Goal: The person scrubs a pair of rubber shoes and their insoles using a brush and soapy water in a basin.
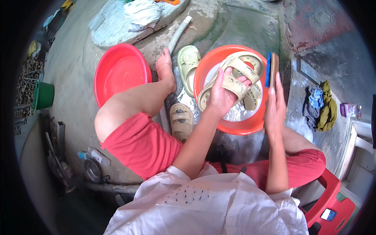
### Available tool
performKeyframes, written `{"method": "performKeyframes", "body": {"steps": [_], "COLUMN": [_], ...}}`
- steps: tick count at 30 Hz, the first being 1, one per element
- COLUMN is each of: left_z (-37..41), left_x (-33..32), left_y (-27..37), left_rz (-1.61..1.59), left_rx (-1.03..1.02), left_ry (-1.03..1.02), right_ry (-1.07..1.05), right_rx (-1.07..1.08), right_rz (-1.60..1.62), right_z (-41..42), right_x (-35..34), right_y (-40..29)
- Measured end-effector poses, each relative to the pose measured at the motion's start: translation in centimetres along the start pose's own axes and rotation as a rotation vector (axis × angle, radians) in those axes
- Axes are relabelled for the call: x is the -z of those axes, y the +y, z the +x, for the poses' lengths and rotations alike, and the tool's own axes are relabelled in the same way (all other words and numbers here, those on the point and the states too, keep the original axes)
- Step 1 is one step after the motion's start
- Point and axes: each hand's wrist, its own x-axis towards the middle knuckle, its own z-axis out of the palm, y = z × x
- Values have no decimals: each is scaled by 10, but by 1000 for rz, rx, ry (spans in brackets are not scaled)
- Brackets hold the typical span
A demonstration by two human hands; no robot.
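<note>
My left hand grips a beige two-strap sandal, its fingers passed under the straps. The sandal is held over an orange plastic basin of sudsy water, in which another beige sandal partly shows. At the basin's right rim, my right hand is closed on a scrubbing brush with a brown back and blue bristles facing left, apart from the sandal. A pale green clog touches or nearly touches the basin's left side. One more beige sandal lies on the wet floor near my forearm.
A red basin stands beyond my bent leg, near a ribbed grey hose. White cloth lies on a raised stone slab. Dark and olive clothes are on the right. A red plastic chair is at lower right, a green bucket far left.
</note>
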Motion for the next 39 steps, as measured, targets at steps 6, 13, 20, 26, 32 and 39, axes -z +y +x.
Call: {"method": "performKeyframes", "body": {"steps": [6, 13, 20, 26, 32, 39], "left_z": [-1, 0, -18, -14, -22, -28], "left_x": [19, 12, 0, -12, 16, -11], "left_y": [-10, -13, -34, -24, -38, -29], "left_rz": [55, 283, 766, 1354, 949, 893], "left_rx": [69, 96, 254, -30, 5, 123], "left_ry": [41, 58, -48, -97, -13, 151], "right_ry": [-212, -117, 5, -236, -73, -194], "right_rx": [-37, 124, -124, -36, -142, -146], "right_rz": [-15, -137, -62, -136, -93, -125], "right_z": [-37, -25, 4, -28, 2, -28], "right_x": [-9, -18, 11, 10, 2, -1], "right_y": [14, 21, 7, -16, 22, 3]}}
